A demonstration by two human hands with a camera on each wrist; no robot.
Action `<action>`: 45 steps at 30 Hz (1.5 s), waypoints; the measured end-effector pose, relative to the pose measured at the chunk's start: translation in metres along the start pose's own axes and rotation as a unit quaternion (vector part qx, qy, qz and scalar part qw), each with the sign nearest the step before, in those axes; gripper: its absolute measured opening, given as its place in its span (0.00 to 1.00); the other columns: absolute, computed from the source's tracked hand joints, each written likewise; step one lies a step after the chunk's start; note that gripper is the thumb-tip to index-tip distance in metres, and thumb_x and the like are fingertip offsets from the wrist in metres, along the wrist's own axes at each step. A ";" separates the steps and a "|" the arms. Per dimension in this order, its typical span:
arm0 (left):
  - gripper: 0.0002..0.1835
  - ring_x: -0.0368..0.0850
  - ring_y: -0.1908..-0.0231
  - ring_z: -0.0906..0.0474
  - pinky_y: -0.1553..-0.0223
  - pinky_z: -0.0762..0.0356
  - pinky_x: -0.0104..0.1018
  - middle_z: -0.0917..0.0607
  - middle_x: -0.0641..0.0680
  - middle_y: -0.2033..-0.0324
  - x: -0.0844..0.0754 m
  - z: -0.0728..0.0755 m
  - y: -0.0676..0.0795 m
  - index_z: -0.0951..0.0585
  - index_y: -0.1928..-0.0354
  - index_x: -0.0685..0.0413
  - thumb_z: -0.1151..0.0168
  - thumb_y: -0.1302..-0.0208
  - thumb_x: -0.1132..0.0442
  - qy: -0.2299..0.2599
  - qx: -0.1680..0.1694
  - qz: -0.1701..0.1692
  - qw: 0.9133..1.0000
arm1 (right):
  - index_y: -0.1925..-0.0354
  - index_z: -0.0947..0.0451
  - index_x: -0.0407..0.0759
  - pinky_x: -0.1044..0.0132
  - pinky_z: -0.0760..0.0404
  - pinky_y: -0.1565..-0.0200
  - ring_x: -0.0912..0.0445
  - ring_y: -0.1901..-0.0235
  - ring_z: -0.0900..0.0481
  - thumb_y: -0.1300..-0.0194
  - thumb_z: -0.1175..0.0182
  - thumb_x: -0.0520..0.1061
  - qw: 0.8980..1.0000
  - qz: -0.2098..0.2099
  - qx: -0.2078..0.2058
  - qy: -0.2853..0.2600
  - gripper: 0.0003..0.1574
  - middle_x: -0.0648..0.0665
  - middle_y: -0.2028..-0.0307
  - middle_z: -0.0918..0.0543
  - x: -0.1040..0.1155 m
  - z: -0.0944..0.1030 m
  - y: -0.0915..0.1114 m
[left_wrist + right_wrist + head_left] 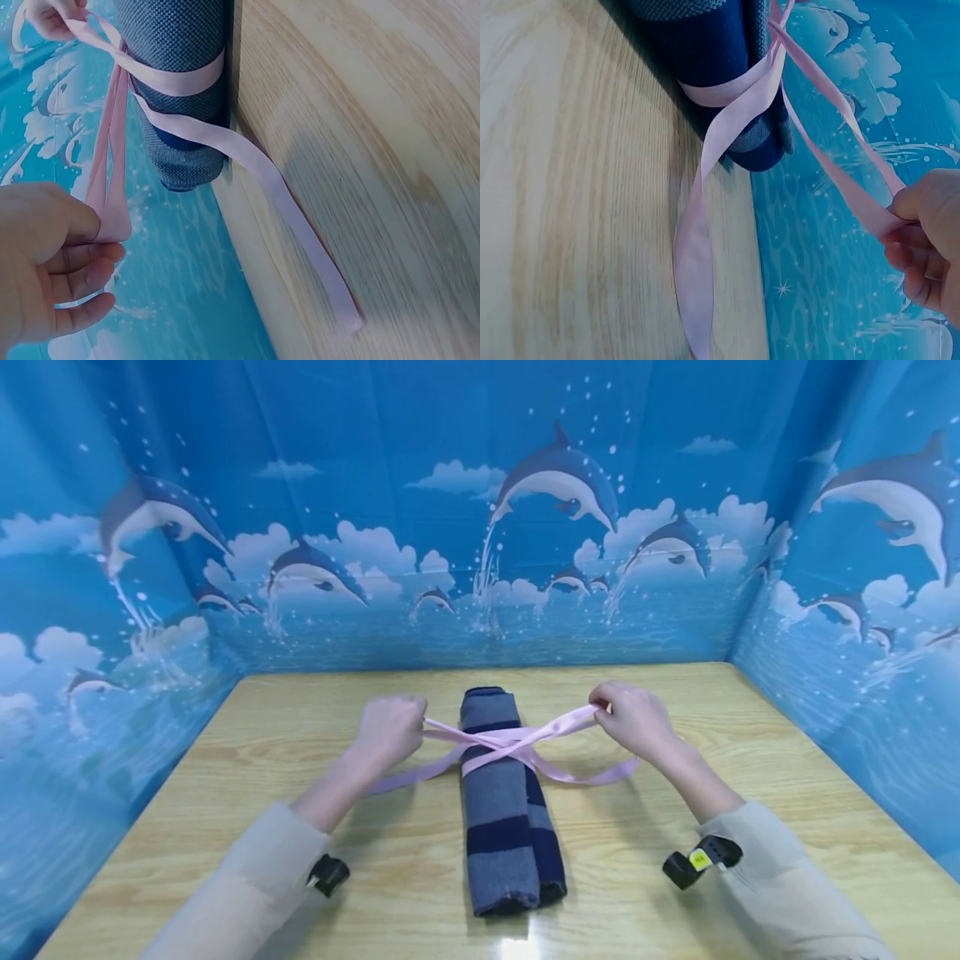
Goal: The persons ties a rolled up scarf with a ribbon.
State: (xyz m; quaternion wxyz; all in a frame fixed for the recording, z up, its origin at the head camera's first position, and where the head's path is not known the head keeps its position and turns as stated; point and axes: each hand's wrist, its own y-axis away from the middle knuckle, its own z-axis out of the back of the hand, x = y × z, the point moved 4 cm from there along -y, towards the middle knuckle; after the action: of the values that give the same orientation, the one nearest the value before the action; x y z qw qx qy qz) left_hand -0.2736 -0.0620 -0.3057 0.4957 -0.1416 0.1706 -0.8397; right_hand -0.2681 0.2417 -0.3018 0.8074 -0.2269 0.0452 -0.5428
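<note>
A rolled cloth [498, 810], grey-blue with dark navy stripes, lies lengthwise on the table. Round its upper part runs a pink ribbon [487, 762], crossed on top with a loop drawn out to each side. My left hand [392, 727] pinches the left loop, which the left wrist view shows stretched to the fingertips. On the other side my right hand [633, 714] pinches the right loop between thumb and fingers. Both loops are raised above the table. A loose ribbon tail [289, 210] trails off to the left, and another tail [694, 262] hangs to the right.
The wooden table [300, 710] carries the roll near its middle. A blue curtain [360, 635] printed with dolphins and clouds stands along the back and both sides. Dark wrist devices [328, 875] sit at both sleeves.
</note>
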 end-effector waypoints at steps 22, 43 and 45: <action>0.04 0.52 0.76 0.23 0.78 0.28 0.44 0.17 0.54 0.75 0.038 0.011 0.006 0.19 0.70 0.58 0.42 0.48 0.69 0.120 0.039 0.117 0.985 | 0.67 0.19 0.38 0.54 0.28 0.76 0.49 0.77 0.22 0.46 0.39 0.35 0.999 -0.015 -0.020 0.024 0.05 0.41 0.72 0.18 -0.027 0.016 0.009; 0.03 0.52 0.79 0.25 0.82 0.31 0.45 0.19 0.55 0.78 0.066 0.015 0.020 0.19 0.71 0.59 0.42 0.46 0.68 0.090 0.044 0.125 0.987 | 0.64 0.19 0.36 0.50 0.27 0.74 0.44 0.73 0.21 0.45 0.40 0.36 0.999 -0.036 0.006 0.036 0.08 0.39 0.69 0.17 -0.048 0.024 0.015; 0.03 0.52 0.80 0.25 0.82 0.31 0.45 0.19 0.55 0.79 0.068 0.016 0.022 0.19 0.71 0.59 0.42 0.46 0.69 0.087 0.043 0.119 0.988 | 0.65 0.19 0.36 0.49 0.27 0.73 0.44 0.73 0.21 0.45 0.41 0.36 0.999 -0.037 0.009 0.038 0.07 0.39 0.69 0.17 -0.050 0.025 0.017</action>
State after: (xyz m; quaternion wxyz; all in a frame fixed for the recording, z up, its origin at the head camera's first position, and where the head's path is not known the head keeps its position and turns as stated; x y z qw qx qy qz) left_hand -0.2822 -0.1338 -0.2962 0.5811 -0.0251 0.1930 -0.7902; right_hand -0.2659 0.2994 -0.2945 0.7865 -0.2003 0.0630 -0.5809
